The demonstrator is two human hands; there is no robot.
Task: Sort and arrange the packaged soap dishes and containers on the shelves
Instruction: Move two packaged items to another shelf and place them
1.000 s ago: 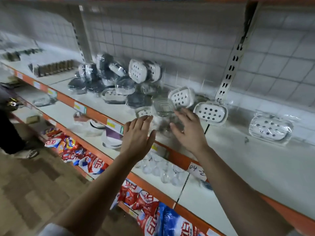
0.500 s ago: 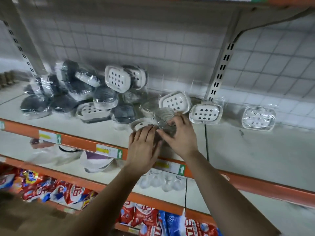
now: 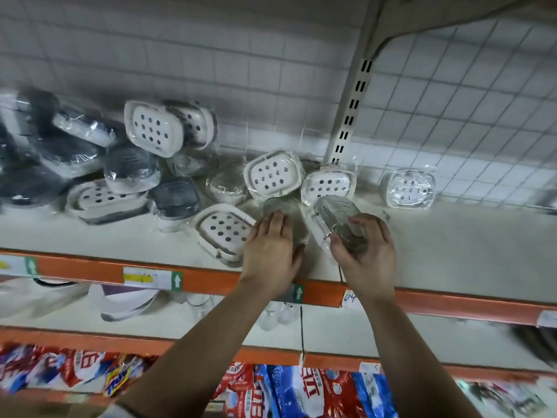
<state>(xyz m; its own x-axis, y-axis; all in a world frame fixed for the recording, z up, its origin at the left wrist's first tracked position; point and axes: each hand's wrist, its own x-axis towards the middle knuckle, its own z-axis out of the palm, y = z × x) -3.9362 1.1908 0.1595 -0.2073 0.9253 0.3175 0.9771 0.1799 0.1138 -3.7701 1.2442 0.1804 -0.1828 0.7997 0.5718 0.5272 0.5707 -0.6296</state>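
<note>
This is a shop. Long shelves point(image 3: 452, 251) with orange front edges have paper price tags point(image 3: 147, 277) stuck on them at 8 o'clock. Lots of the same soap dishes point(image 3: 272, 173), each wrapped in clear plastic, sit in a pile at 10 o'clock, and bright red and blue bags point(image 3: 307, 390) fill the bottom row at 6 o'clock.

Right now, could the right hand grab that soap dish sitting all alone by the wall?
Probably not yet. The shelf between the right hand and the lone soap dish is bare, but its fingers hold a clear dish, so that would need setting down first.
</note>
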